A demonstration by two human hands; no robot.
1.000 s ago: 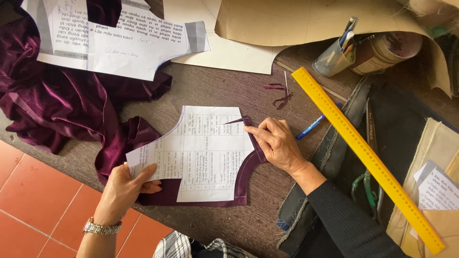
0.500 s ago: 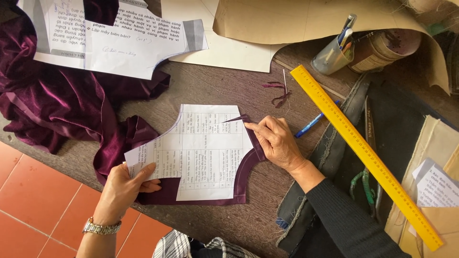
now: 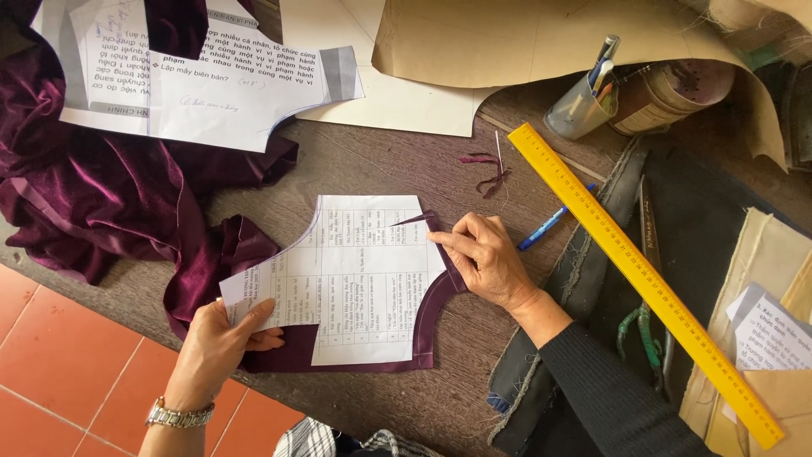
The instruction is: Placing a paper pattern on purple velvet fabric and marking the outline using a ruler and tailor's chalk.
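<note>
Our left hand [image 3: 222, 338] pinches the lower left corner of a printed paper pattern [image 3: 355, 275] lying on dark purple velvet [image 3: 127, 195]; our right hand [image 3: 486, 258] presses closed fingertips on its upper right edge, grasping nothing. The velvet already follows the pattern's curved right side, while the bulk at left looks uncut. Beyond, a clear plastic cup [image 3: 579, 110] holds pens, beside a yellow ruler [image 3: 643, 279].

Left hand [image 3: 222, 338] pinched paper pattern [image 3: 355, 275] on purple velvet [image 3: 127, 195] at frame center; right hand [image 3: 486, 258] pressed its right edge. Yellow ruler [image 3: 643, 275] lay diagonally at right.
</note>
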